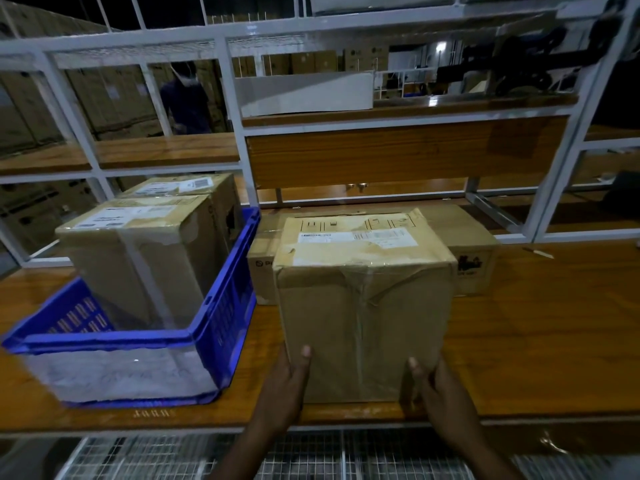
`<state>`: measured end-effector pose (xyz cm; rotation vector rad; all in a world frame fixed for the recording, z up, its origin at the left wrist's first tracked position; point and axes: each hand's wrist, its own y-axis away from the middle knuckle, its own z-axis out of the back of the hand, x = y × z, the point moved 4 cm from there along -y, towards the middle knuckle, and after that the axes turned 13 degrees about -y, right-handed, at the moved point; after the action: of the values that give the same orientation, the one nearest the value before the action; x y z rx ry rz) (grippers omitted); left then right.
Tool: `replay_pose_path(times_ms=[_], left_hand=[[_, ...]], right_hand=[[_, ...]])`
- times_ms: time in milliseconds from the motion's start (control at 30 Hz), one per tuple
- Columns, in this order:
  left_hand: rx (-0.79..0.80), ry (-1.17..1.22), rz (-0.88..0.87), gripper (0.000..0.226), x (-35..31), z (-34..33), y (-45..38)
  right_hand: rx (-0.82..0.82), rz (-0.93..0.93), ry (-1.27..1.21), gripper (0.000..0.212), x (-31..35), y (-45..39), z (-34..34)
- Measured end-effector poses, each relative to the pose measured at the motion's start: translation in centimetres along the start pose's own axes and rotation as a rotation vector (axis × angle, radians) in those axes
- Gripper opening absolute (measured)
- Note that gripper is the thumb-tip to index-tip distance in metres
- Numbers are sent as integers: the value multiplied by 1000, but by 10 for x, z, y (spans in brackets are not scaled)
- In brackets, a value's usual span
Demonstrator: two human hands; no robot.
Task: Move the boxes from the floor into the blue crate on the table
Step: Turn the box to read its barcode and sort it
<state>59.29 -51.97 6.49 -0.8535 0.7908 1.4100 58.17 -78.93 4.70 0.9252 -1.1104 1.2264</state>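
A taped cardboard box (363,299) with a white label on top stands on the wooden table (536,334), right of the blue crate (221,320). My left hand (287,386) grips its lower left corner and my right hand (440,389) grips its lower right corner. Inside the crate stands a tall cardboard box (138,258), and a second box (194,188) stands behind it at the crate's far end. The crate's near part holds nothing.
A low, wide cardboard box (474,258) lies on the table behind the held box. A white metal shelf frame (235,109) with wooden shelves rises behind the table. A person (187,98) stands beyond the frame. Wire mesh (311,455) lies below the table edge.
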Motion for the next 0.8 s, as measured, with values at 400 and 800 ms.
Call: replay_pose_path(times_ms=[400, 800], left_hand=[[-88, 230, -293, 66, -104, 73, 2], [-100, 329, -485, 98, -166, 100, 16]], right_hand=[[-64, 235, -495, 48, 145, -5, 42], [-81, 600, -452, 45, 232, -5, 75]])
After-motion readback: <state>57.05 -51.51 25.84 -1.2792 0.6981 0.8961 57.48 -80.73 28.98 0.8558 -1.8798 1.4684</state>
